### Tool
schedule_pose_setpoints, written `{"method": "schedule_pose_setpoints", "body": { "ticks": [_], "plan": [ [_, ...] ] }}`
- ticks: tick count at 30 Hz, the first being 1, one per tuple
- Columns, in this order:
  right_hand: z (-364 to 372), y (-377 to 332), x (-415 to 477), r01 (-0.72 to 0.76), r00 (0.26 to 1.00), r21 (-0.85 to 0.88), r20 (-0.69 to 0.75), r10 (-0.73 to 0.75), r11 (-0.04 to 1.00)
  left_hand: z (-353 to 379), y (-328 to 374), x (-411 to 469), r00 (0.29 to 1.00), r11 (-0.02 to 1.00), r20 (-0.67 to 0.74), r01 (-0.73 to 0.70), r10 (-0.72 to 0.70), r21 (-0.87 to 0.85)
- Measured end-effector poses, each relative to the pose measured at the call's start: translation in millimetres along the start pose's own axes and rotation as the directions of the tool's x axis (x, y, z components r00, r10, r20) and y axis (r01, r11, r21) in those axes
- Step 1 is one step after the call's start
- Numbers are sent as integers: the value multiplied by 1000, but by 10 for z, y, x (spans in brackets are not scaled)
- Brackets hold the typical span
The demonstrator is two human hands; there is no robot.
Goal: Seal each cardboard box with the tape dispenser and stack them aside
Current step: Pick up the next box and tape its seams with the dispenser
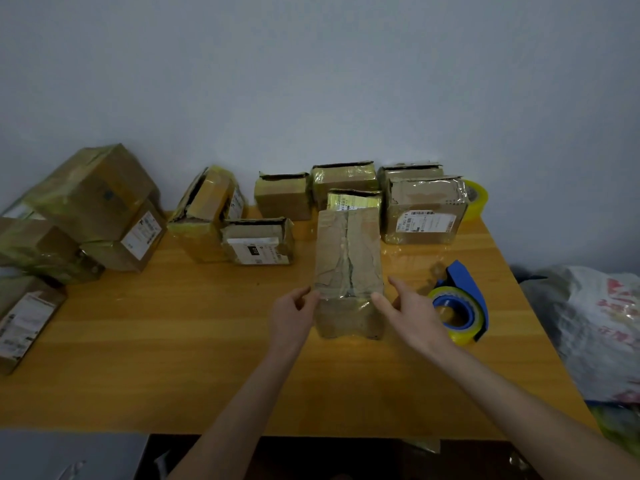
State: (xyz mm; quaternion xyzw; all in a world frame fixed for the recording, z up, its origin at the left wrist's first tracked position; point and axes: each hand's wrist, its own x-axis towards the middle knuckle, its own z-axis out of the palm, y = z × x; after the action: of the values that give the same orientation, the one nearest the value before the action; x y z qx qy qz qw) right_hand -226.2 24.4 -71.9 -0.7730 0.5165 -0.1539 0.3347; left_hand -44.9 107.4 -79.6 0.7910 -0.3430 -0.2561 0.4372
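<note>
The fingers (305,295) of the left hand (291,313) are curled in against the near left corner of the box (348,258), thumb and fingertips pinching its edge. The right hand (412,313) takes the opposite corner, thumb laid over the top edge and the other fingers fairly straight along the right wall. So the box is held from both sides at its near end.

It stands in the middle of the table (173,341), straight ahead of the person. Its long axis runs from 6 to 12 o'clock, away from the body. The top seam follows that line and looks rough under old tape. A fresh strip would probably have to run lengthways down it.

The tape dispenser (460,306) lies at 3 o'clock from the box, just beside the right hand and well apart from the left. I judge the right hand the natural one to fetch it, with the left steadying the box.

Beyond the box at 12 o'clock a row of boxes (343,178) sits against the wall, several with ragged open tops. A spare roll (478,199) peeks out at about 1 o'clock. At 9 to 10 o'clock, a stack of boxes (93,202) is piled at the table's left end.
</note>
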Motion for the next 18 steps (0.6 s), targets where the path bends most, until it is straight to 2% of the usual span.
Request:
{"method": "schedule_pose_setpoints", "body": {
  "ticks": [3,7,9,12,16,18],
  "plan": [
    [39,-3,44,-3,1000,31,-1,3,1000,29,-6,33,997,976,32,76,-71,-202],
    [123,58,20,-66,998,203,7,66,977,14,-80,70,997,969,71,53,-37,-241],
    [142,57,12,-52,998,173,-9,55,984,6,-113,73,996,991,66,-56,65,-123],
    [117,64,29,15,999,-44,-32,-16,999,29,-170,79,981,975,44,-195,191,105],
    [14,52,76,9,1000,-350,19,-3,937,75,-182,135,984,939,80,-174,158,295],
    [6,42,120,-7,999,-384,34,21,923,81,-172,165,980,918,130,-190,154,349]
  ]
}}
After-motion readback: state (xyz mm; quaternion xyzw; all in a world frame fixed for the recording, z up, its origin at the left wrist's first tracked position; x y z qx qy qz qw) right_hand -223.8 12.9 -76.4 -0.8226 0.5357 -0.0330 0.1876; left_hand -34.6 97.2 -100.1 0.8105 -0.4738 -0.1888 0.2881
